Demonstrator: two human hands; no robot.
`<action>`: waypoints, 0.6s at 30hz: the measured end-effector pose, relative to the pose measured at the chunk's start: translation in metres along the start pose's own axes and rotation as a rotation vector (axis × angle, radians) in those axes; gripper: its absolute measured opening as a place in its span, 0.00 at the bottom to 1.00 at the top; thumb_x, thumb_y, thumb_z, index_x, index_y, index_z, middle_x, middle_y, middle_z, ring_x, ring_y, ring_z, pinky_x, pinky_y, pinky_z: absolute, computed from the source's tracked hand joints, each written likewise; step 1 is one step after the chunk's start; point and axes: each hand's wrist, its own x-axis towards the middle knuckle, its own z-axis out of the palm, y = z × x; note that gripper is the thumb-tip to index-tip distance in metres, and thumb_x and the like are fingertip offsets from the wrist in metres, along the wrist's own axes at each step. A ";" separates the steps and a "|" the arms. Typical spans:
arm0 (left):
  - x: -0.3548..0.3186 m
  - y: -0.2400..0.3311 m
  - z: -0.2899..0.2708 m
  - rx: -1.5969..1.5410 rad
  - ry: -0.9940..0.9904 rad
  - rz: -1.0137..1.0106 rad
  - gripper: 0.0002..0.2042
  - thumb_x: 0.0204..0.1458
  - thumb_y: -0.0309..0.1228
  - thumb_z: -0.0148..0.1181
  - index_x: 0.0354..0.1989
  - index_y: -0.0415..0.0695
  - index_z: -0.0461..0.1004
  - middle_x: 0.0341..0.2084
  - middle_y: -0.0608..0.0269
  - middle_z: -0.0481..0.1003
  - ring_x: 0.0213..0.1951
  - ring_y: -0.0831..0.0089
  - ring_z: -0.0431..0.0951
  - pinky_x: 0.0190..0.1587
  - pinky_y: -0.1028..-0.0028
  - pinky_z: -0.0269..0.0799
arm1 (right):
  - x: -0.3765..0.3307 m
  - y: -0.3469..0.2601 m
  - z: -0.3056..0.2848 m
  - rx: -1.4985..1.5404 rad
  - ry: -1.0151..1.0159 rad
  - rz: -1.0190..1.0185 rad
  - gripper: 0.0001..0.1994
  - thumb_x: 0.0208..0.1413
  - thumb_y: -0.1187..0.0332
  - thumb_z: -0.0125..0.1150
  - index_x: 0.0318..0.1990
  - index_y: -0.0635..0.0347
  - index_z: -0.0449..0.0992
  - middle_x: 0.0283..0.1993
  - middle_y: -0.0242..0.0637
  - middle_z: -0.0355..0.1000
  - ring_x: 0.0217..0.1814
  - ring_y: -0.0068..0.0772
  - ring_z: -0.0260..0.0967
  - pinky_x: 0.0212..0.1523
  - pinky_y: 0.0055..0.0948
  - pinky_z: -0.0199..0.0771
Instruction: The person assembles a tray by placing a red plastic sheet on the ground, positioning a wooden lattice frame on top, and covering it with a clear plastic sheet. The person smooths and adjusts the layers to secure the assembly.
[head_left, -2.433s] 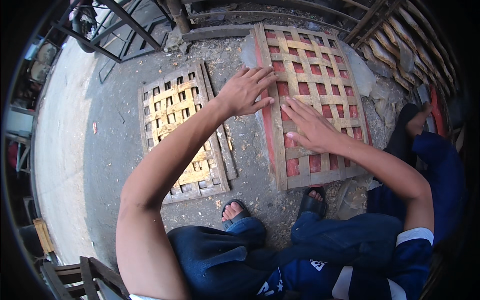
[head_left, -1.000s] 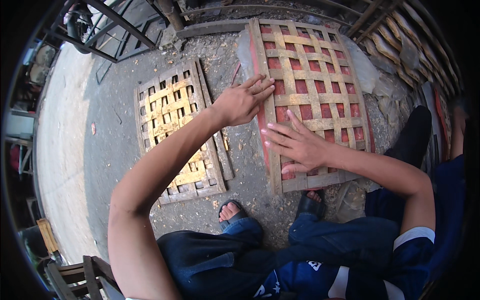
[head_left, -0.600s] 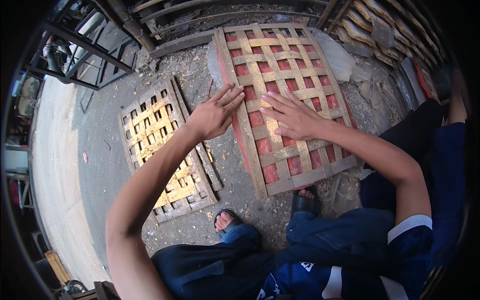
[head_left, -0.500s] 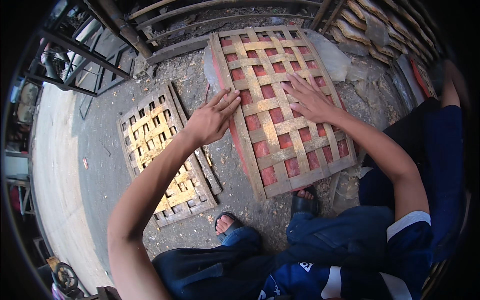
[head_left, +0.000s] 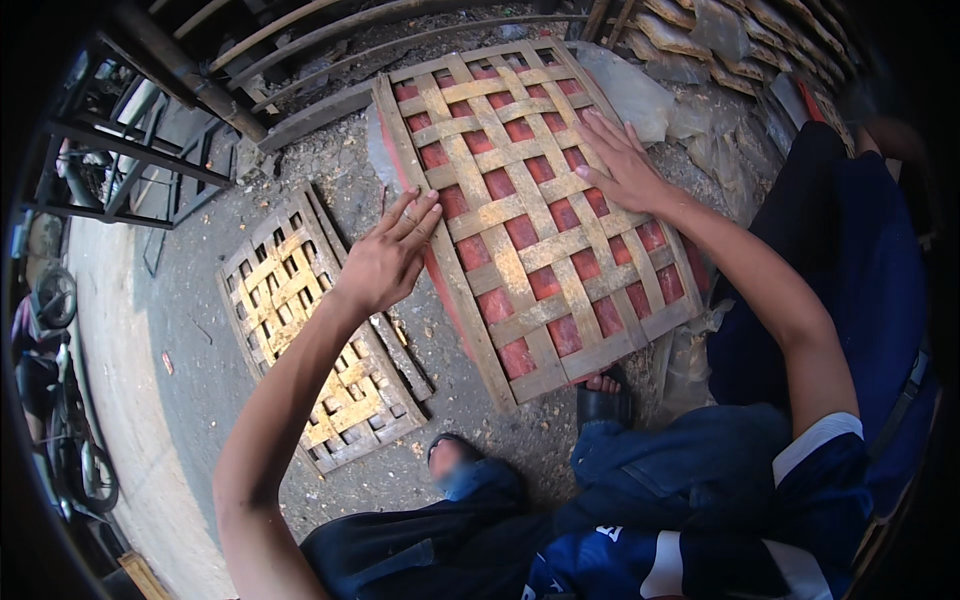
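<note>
Lattice panel: We had the large woven panel [head_left: 507, 211] lying face up in front of our feet, its wooden frame set askew to us and both hands at its sides.
Red layer: A red surface [head_left: 521, 231] showed through the openings and past the left rail; we could not tell its thickness.
Left hand: We placed the left hand [head_left: 385, 262] at the left rail, fingers extended and close together, tips on the wood. The thumb was hidden, so we could not tell whether it pinched the edge.
Right hand: We laid the right hand [head_left: 635, 175] palm down at the upper right of the lattice, fingers moderately spread, grasping nothing visible.
Step in hand: We judged this to be steadying the left rail while feeling or smoothing the slats.
Next-move requirement: In our judgement, further work on the weave called for firm left contact and a flat right palm; lifting would have needed fingers hooked under the frame.
Smaller panel: We noted a second lattice panel [head_left: 283, 268] to the left, apart from the first, on the grey ground [head_left: 190, 330].
Surroundings: Clear plastic [head_left: 635, 95] lay beyond the right side; another person's dark-blue trouser leg [head_left: 870, 230] stood farther right.
</note>
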 end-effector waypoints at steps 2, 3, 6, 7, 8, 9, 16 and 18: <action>0.000 0.000 -0.002 0.014 -0.032 -0.008 0.31 0.57 0.27 0.50 0.73 0.40 0.58 0.74 0.57 0.55 0.76 0.54 0.49 0.76 0.63 0.51 | -0.010 -0.021 0.003 0.004 -0.004 -0.100 0.37 0.68 0.47 0.48 0.77 0.57 0.49 0.81 0.50 0.40 0.84 0.50 0.32 0.79 0.59 0.28; 0.000 -0.001 -0.002 0.021 -0.046 -0.011 0.31 0.58 0.28 0.50 0.73 0.41 0.56 0.75 0.58 0.54 0.76 0.55 0.48 0.77 0.64 0.49 | -0.016 -0.029 0.005 0.018 -0.009 -0.132 0.37 0.68 0.47 0.48 0.77 0.57 0.49 0.81 0.50 0.40 0.84 0.50 0.32 0.79 0.59 0.27; 0.001 -0.002 -0.001 0.037 -0.046 -0.007 0.31 0.58 0.27 0.50 0.73 0.41 0.57 0.75 0.58 0.54 0.76 0.54 0.49 0.77 0.64 0.50 | -0.024 -0.046 0.002 0.049 -0.035 -0.208 0.38 0.67 0.46 0.49 0.77 0.58 0.48 0.81 0.51 0.40 0.84 0.51 0.32 0.79 0.59 0.27; 0.001 -0.002 -0.001 0.035 -0.039 -0.001 0.31 0.57 0.27 0.50 0.73 0.41 0.57 0.75 0.58 0.54 0.76 0.54 0.49 0.77 0.64 0.50 | -0.024 -0.051 0.000 0.059 -0.045 -0.231 0.38 0.67 0.46 0.49 0.77 0.58 0.48 0.81 0.51 0.40 0.84 0.51 0.32 0.79 0.59 0.27; 0.003 -0.003 -0.001 0.033 -0.033 0.006 0.31 0.57 0.27 0.50 0.73 0.40 0.58 0.75 0.58 0.55 0.76 0.54 0.50 0.77 0.64 0.50 | -0.023 -0.055 -0.002 0.070 -0.030 -0.244 0.38 0.67 0.45 0.48 0.77 0.58 0.48 0.81 0.51 0.40 0.84 0.52 0.32 0.79 0.60 0.27; 0.003 -0.003 0.000 0.033 -0.027 0.013 0.31 0.57 0.27 0.49 0.73 0.40 0.58 0.75 0.57 0.55 0.76 0.54 0.50 0.77 0.64 0.50 | -0.021 -0.060 -0.003 0.082 -0.015 -0.258 0.39 0.67 0.45 0.48 0.77 0.58 0.48 0.81 0.51 0.40 0.84 0.52 0.32 0.79 0.60 0.27; 0.005 -0.001 0.001 -0.004 0.005 0.014 0.31 0.55 0.25 0.51 0.70 0.38 0.61 0.73 0.54 0.58 0.75 0.52 0.51 0.76 0.63 0.52 | -0.011 -0.143 -0.003 0.198 -0.011 -0.556 0.38 0.67 0.42 0.47 0.75 0.57 0.53 0.80 0.51 0.43 0.84 0.50 0.32 0.79 0.62 0.27; 0.004 -0.001 0.000 -0.018 0.026 0.018 0.30 0.55 0.25 0.51 0.70 0.37 0.62 0.72 0.54 0.60 0.75 0.52 0.51 0.75 0.63 0.53 | -0.015 -0.156 0.003 0.140 -0.069 -0.642 0.38 0.66 0.42 0.47 0.75 0.55 0.54 0.81 0.48 0.42 0.84 0.49 0.31 0.78 0.63 0.27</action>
